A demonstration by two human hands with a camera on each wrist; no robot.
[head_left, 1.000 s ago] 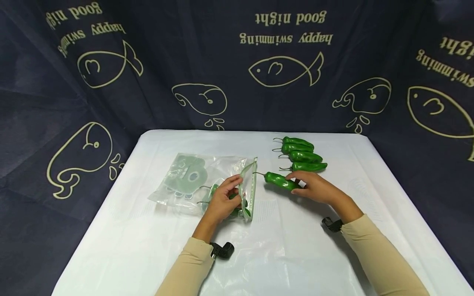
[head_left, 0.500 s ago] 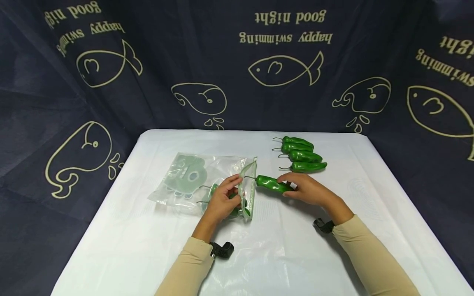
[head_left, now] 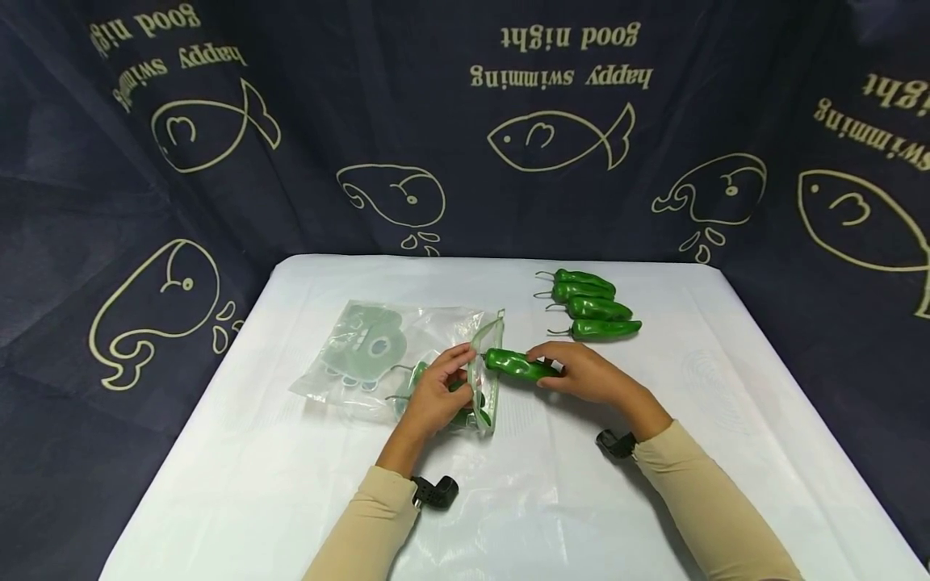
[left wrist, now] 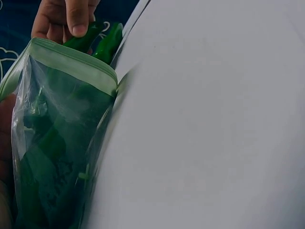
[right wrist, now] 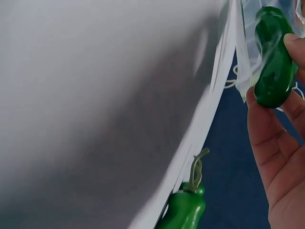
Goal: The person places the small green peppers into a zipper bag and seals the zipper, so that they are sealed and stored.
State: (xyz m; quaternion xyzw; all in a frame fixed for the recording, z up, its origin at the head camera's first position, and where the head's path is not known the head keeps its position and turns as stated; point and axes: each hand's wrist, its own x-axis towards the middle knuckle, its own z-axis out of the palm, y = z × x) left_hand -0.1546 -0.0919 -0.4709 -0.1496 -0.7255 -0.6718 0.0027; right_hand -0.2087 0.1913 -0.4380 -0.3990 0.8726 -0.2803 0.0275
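Observation:
My left hand (head_left: 433, 397) pinches the near edge of the opening of a clear zip bag (head_left: 443, 319) with a green cartoon print. Green peppers (head_left: 417, 374) show through the film, partly hidden by that hand. My right hand (head_left: 584, 373) grips a long green pepper (head_left: 514, 364) by its tip end, its stem end at the bag's opening. In the left wrist view, the bag's pale green zip band (left wrist: 76, 67) stands parted, the right hand (left wrist: 78, 16) beyond it. The right wrist view shows the held pepper (right wrist: 275, 59) between thumb and fingers.
Several more green peppers (head_left: 599, 307) lie in a row behind the right hand, stems to the left. A white cloth covers the table (head_left: 625, 516). Dark fabric (head_left: 436, 97) with fish drawings hangs behind and at the sides.
My right hand has carried the pepper leftward to the bag's opening, and its stem has gone in at the edge. The left hand and bag have stayed put.

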